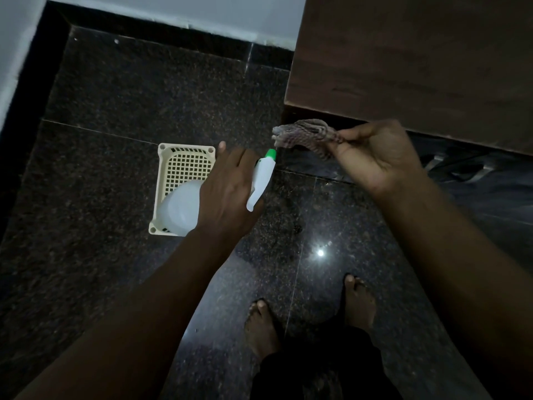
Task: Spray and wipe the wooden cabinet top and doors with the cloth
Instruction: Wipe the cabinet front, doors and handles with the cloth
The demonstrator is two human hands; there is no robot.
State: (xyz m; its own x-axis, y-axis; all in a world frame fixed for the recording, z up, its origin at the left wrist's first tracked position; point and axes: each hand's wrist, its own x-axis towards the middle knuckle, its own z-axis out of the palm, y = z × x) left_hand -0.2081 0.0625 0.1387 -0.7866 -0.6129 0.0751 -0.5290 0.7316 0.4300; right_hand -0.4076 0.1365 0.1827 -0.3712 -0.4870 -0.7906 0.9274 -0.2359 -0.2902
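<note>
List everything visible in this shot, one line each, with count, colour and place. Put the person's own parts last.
spray bottle: one, translucent white with a white trigger head and green nozzle, held in the left hand above the basket.
cloth: one, greyish striped, bunched, held in the right hand just beyond the nozzle.
basket: one, cream plastic with a grid bottom, on the floor left of centre.
cabinet: one, dark brown wood, upper right.
floor: dark speckled polished tiles, with a light reflection near the feet.
wall: pale, with a black skirting, top and left.
left hand: one, wrapped around the bottle's neck.
right hand: one, pinching the cloth.
feet: two, bare, bottom centre.
</note>
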